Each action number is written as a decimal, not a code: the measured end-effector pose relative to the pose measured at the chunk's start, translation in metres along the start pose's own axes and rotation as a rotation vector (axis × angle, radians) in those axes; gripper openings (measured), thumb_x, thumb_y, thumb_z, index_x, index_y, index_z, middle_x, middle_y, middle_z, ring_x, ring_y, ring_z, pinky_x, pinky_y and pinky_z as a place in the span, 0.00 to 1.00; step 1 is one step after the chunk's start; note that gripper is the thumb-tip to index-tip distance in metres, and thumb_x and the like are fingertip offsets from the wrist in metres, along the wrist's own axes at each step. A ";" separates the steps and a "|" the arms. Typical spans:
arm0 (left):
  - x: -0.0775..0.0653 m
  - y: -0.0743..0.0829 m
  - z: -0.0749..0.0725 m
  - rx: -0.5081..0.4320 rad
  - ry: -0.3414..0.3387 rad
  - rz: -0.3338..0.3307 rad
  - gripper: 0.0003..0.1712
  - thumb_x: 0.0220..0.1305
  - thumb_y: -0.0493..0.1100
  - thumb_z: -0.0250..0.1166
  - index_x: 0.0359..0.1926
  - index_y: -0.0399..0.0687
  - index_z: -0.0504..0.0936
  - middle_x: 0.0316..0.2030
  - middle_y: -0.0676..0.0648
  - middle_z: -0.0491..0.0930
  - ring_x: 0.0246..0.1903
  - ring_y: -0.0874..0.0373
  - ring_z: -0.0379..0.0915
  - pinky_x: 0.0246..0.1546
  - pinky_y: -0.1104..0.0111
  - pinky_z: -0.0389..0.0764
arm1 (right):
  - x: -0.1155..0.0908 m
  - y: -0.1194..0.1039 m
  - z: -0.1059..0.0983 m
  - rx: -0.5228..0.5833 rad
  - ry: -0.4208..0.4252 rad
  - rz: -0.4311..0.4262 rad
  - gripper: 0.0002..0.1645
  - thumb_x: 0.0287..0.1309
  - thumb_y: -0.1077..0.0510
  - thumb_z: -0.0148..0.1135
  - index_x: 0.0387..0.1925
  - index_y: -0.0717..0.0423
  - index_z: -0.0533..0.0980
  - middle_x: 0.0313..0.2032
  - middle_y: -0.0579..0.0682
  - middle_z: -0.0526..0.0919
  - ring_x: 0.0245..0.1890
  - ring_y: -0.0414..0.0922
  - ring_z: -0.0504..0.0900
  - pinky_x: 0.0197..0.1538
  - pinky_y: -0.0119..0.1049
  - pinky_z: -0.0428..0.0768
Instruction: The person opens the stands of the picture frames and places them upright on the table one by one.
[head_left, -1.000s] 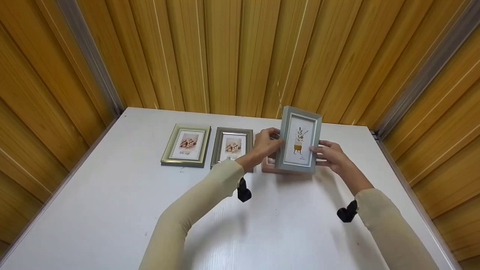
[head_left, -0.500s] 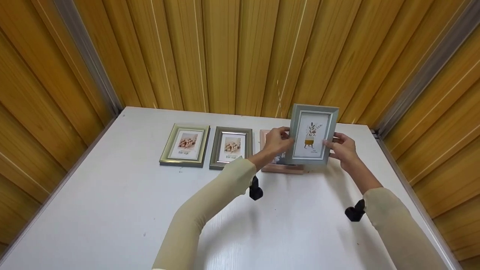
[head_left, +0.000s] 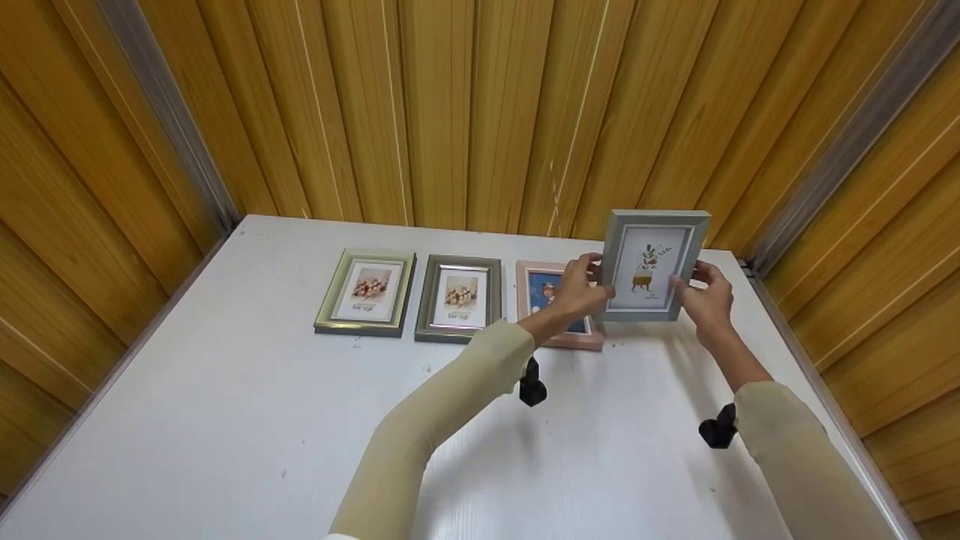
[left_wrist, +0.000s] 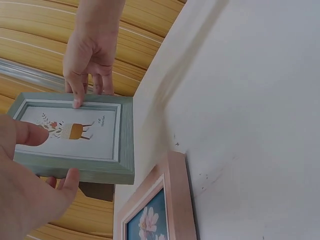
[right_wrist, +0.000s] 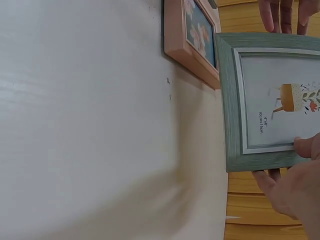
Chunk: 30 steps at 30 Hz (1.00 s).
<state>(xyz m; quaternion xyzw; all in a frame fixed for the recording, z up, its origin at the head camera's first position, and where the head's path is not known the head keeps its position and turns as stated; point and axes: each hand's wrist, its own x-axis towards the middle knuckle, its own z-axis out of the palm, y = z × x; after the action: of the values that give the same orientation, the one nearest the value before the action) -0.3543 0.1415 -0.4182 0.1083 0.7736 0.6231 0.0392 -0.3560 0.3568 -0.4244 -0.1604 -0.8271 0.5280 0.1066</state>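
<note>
A grey-green picture frame [head_left: 613, 270] with a potted-plant print is held up between both hands, tilted back above the right part of the white table. My left hand [head_left: 579, 291] grips its left side, thumb on the front and fingers round the edge. On the opposite side my right hand [head_left: 709, 298] holds it, thumb over the front border and fingers behind. Both wrist views show the same grey-green frame [left_wrist: 127, 145] in the two hands. Beneath my left hand lies a pink picture frame [head_left: 577, 341] with a blue flower picture, partly covered by that hand.
Left of the pink frame, a dark silver picture frame [head_left: 427, 300] and a gold-green picture frame [head_left: 330, 307] lie flat in a row. The white table [head_left: 225, 420] ends at a wood-look panel wall [head_left: 435, 112] behind, with similar walls at both sides.
Both hands have carried the grey-green frame rightward, off from above the pink frame, which now shows more of its picture. The held frame has turned more upright in the head view.
</note>
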 end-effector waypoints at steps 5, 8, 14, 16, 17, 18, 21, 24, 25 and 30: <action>0.004 -0.003 0.011 -0.048 -0.062 0.022 0.38 0.59 0.33 0.67 0.71 0.45 0.68 0.64 0.43 0.71 0.67 0.49 0.69 0.67 0.59 0.74 | 0.006 0.009 -0.005 -0.005 0.088 -0.015 0.33 0.72 0.59 0.57 0.74 0.59 0.63 0.67 0.58 0.71 0.51 0.39 0.76 0.61 0.33 0.79; 0.005 -0.007 0.017 -0.057 -0.091 0.022 0.38 0.60 0.32 0.67 0.72 0.46 0.67 0.66 0.44 0.70 0.68 0.48 0.68 0.68 0.58 0.74 | 0.008 0.017 -0.006 -0.010 0.113 -0.021 0.33 0.72 0.59 0.57 0.74 0.59 0.62 0.66 0.58 0.71 0.52 0.40 0.77 0.59 0.33 0.79; 0.005 -0.023 0.027 -0.075 -0.133 -0.007 0.41 0.60 0.32 0.67 0.74 0.49 0.67 0.69 0.46 0.70 0.69 0.47 0.68 0.66 0.60 0.76 | 0.011 0.037 -0.008 -0.051 0.118 -0.005 0.32 0.72 0.59 0.57 0.73 0.59 0.63 0.67 0.59 0.72 0.53 0.43 0.77 0.49 0.24 0.76; 0.004 -0.027 0.029 -0.080 -0.157 -0.015 0.41 0.60 0.32 0.66 0.74 0.51 0.66 0.70 0.47 0.69 0.70 0.46 0.67 0.66 0.59 0.76 | 0.012 0.042 -0.010 -0.058 0.116 0.003 0.32 0.72 0.59 0.56 0.73 0.59 0.63 0.67 0.59 0.72 0.55 0.44 0.77 0.47 0.22 0.74; 0.004 -0.030 0.030 -0.086 -0.172 -0.014 0.42 0.60 0.32 0.66 0.75 0.51 0.66 0.70 0.47 0.69 0.71 0.45 0.67 0.67 0.58 0.76 | 0.013 0.045 -0.010 -0.063 0.116 0.006 0.32 0.72 0.59 0.56 0.73 0.60 0.63 0.67 0.60 0.72 0.56 0.46 0.77 0.46 0.21 0.74; 0.004 -0.032 0.031 -0.092 -0.188 -0.014 0.41 0.61 0.32 0.66 0.75 0.51 0.65 0.70 0.47 0.69 0.71 0.44 0.66 0.67 0.56 0.76 | 0.013 0.047 -0.011 -0.069 0.115 0.009 0.33 0.72 0.59 0.56 0.74 0.60 0.62 0.68 0.60 0.72 0.57 0.47 0.77 0.46 0.21 0.74; 0.004 -0.035 0.033 -0.108 -0.238 -0.008 0.42 0.61 0.32 0.65 0.76 0.51 0.64 0.70 0.46 0.69 0.72 0.42 0.64 0.68 0.53 0.74 | 0.015 0.052 -0.014 -0.079 0.119 0.025 0.33 0.72 0.58 0.56 0.74 0.60 0.62 0.68 0.61 0.72 0.60 0.51 0.77 0.46 0.22 0.73; 0.005 -0.035 0.036 -0.109 -0.270 -0.017 0.43 0.62 0.31 0.65 0.77 0.51 0.63 0.71 0.46 0.68 0.74 0.42 0.63 0.69 0.53 0.74 | 0.016 0.055 -0.017 -0.091 0.126 0.038 0.33 0.72 0.57 0.56 0.74 0.60 0.62 0.68 0.62 0.73 0.59 0.50 0.77 0.44 0.21 0.72; 0.005 -0.035 0.037 -0.102 -0.271 -0.022 0.44 0.61 0.32 0.65 0.77 0.52 0.62 0.71 0.46 0.68 0.74 0.43 0.63 0.69 0.54 0.74 | 0.017 0.056 -0.018 -0.093 0.130 0.035 0.33 0.72 0.57 0.56 0.74 0.60 0.63 0.67 0.62 0.74 0.58 0.49 0.78 0.43 0.20 0.72; 0.007 -0.032 0.042 -0.093 -0.272 -0.034 0.46 0.61 0.32 0.64 0.79 0.53 0.59 0.73 0.47 0.66 0.73 0.45 0.64 0.68 0.56 0.75 | 0.020 0.057 -0.023 -0.109 0.142 0.006 0.32 0.71 0.57 0.58 0.72 0.62 0.65 0.65 0.62 0.76 0.51 0.44 0.79 0.38 0.16 0.71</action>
<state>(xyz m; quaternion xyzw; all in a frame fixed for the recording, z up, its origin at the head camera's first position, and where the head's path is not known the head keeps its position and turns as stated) -0.3572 0.1772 -0.4584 0.1767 0.7333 0.6370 0.1589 -0.3578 0.4059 -0.4668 -0.2054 -0.8446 0.4697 0.1545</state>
